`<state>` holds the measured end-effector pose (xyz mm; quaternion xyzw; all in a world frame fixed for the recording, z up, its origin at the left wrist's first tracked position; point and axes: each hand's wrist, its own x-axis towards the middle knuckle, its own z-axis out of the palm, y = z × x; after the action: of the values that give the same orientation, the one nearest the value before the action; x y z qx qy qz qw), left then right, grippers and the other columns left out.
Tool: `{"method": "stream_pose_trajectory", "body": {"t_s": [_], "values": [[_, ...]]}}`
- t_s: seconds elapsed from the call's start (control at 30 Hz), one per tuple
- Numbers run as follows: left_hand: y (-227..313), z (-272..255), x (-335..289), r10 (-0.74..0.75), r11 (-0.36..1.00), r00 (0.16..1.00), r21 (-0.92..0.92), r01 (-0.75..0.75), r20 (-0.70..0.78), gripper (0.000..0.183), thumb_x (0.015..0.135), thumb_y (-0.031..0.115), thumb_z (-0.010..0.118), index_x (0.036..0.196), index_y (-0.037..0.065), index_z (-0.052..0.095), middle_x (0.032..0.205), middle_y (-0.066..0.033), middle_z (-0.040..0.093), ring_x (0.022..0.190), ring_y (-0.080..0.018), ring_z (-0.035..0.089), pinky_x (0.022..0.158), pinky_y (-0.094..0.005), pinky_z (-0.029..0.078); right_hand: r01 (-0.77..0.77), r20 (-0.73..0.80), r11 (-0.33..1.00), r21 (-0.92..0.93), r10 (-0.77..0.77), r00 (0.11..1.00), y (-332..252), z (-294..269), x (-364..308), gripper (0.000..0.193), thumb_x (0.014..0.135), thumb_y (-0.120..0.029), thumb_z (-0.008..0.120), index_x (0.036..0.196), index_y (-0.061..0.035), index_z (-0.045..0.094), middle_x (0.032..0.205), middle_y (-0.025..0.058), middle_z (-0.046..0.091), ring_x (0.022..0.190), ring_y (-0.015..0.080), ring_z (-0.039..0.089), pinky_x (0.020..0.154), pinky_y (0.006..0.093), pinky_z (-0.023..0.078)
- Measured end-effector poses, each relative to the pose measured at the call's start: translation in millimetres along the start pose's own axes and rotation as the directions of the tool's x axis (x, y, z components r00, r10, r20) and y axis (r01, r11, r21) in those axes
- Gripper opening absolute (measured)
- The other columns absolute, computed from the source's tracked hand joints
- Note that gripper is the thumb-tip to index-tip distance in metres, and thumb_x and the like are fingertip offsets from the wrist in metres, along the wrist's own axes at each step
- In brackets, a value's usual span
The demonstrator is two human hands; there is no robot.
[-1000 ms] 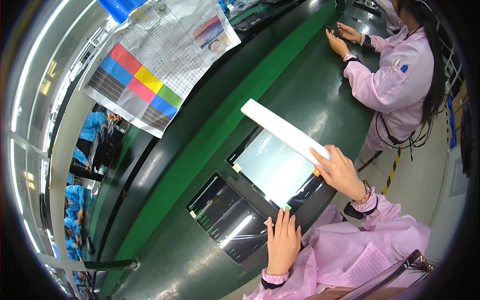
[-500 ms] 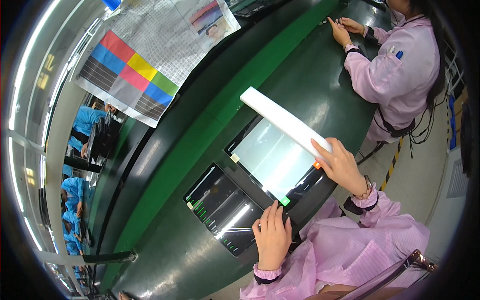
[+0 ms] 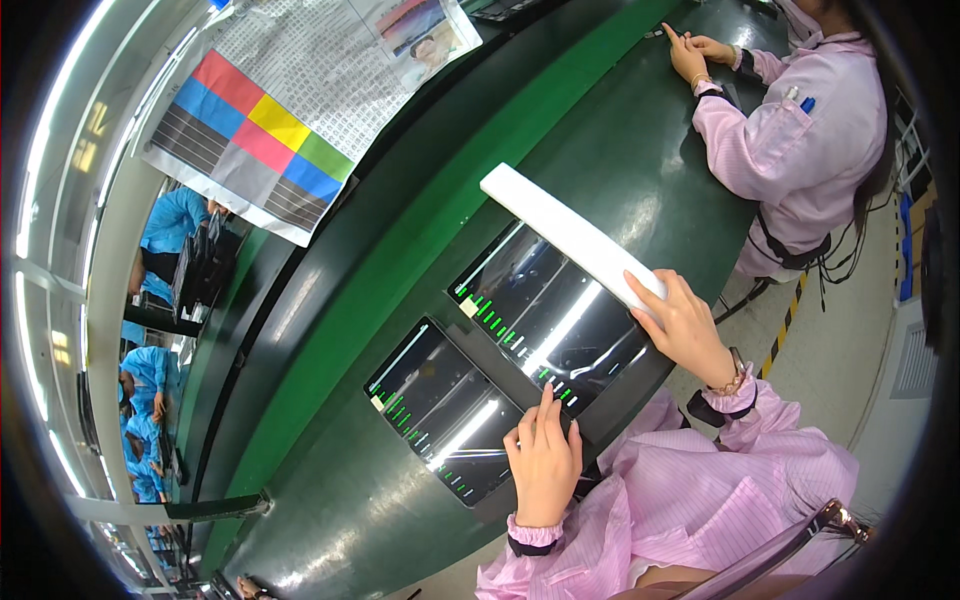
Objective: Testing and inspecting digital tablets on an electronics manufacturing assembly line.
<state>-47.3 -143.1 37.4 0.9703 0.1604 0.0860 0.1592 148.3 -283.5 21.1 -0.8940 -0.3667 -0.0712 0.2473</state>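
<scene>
Two tablets lie side by side on dark pads. On the right tablet (image 3: 550,310), the dark screen shows rows of short green and white marks; the left tablet (image 3: 445,410) looks much the same. My left hand (image 3: 543,460) is palm down with fingers stretched out. Its index fingertip meets the near edge of the right tablet's screen, and nothing is held. A long white bar (image 3: 565,230) runs along the right tablet's far right side. Around the bar's near end, my right hand (image 3: 685,325) has its thumb and fingers closed.
A printed sheet (image 3: 290,110) with colour blocks hangs at the upper left. A green strip (image 3: 400,270) runs along the dark green table (image 3: 640,190). At the upper right, a co-worker in pink (image 3: 800,130) handles a small item. Other people in blue (image 3: 150,380) work at the far left.
The right tablet's screen has gone from a pale picture with green and orange corner patches to dark with green marks. My left index finger has moved slightly up onto the screen's edge.
</scene>
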Motion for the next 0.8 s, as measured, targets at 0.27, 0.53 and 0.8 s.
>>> {"method": "stream_pose_trajectory", "body": {"t_s": [0.27, 0.53, 0.8], "values": [[4.6, -1.6, -5.0, 0.116, 0.949, 0.993, -0.293, -0.113, -0.009, 0.035, 0.08, 0.012, 0.064, 0.111, 0.003, 0.053, 0.118, -0.0073, 0.057, 0.099, -0.0263, 0.053, 0.082, -0.0353, 0.04, -0.134, 0.097, 0.956, 0.26, 0.112, 0.989, 5.8, 10.0, 2.0, 0.043, 0.087, -0.02, 0.058, 0.129, -0.0158, 0.052, 0.103, 0.0185, 0.055, 0.086, 0.0375, 0.059, 0.073, 0.0408, 0.049], [-9.7, 31.3, -36.7, -0.017, 0.974, 0.998, -0.226, 0.005, -0.054, 0.023, 0.079, 0.009, 0.063, 0.098, 0.001, 0.052, 0.088, -0.0095, 0.054, 0.078, -0.0256, 0.054, 0.07, -0.0347, 0.044, -0.146, 0.185, 0.893, 0.426, 0.072, 0.98, -19.8, 29.0, 8.4, 0.044, 0.088, -0.014, 0.057, 0.131, -0.0146, 0.05, 0.098, 0.0151, 0.057, 0.07, 0.032, 0.06, 0.065, 0.0356, 0.047], [-120.3, -24.9, -57.3, -0.327, 0.942, 0.904, -0.014, 0.336, -0.276, 0.017, 0.08, 0.01, 0.063, 0.083, 0.002, 0.048, 0.079, -0.0129, 0.051, 0.076, -0.0315, 0.051, 0.065, -0.0405, 0.043, 0.131, 0.171, 0.797, 0.589, -0.281, 0.944, -144.1, 95.3, 70.9, 0.044, 0.09, -0.023, 0.056, 0.132, -0.0149, 0.048, 0.103, 0.0162, 0.057, 0.082, 0.0354, 0.062, 0.071, 0.0401, 0.048]]}}
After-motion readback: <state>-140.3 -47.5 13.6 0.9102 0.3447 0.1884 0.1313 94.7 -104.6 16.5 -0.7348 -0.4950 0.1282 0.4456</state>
